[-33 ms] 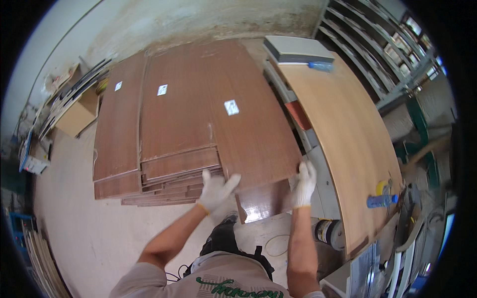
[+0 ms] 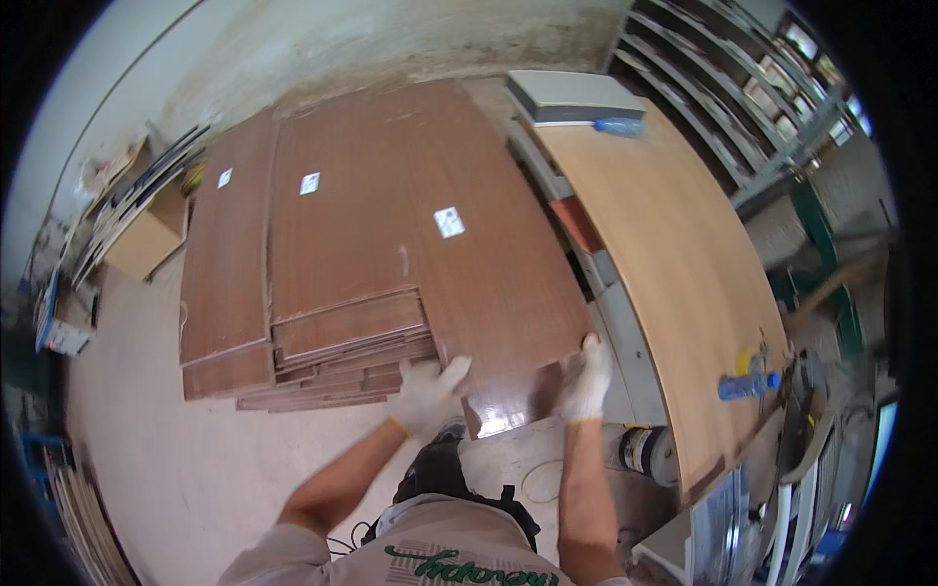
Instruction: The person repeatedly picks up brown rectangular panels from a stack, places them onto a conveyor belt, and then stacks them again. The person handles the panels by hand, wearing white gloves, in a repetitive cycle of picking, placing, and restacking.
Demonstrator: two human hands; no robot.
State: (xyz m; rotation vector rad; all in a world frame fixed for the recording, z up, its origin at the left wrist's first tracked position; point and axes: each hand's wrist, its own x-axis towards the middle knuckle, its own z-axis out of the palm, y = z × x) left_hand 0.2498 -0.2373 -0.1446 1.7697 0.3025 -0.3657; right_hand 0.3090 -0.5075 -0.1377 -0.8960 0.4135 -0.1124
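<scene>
A brown wood-grain panel [image 2: 498, 283] with a small white label lies on top at the right of the panel stack. At its near left corner is my left hand [image 2: 428, 393], in a white glove and blurred. The thumb reaches the panel's edge and a finger stands apart from it, so the hand looks open. My right hand [image 2: 586, 379], also gloved, is closed around the near right corner. Below the near edge, a glossy dark brown panel [image 2: 503, 415] shows between my hands. The fingers under the panel are hidden.
More brown panels [image 2: 337, 234] lie stacked to the left, their near edges stepped. Along the right runs a light wooden tabletop [image 2: 674, 293] with a plastic bottle [image 2: 747, 386] on it. A round can [image 2: 647, 456] is below it. Shelves [image 2: 699, 98] stand at the back right.
The view has shifted slightly, so the panels appear a little farther left. My right hand has moved slightly left and down, still at the corner; the left hand is more blurred.
</scene>
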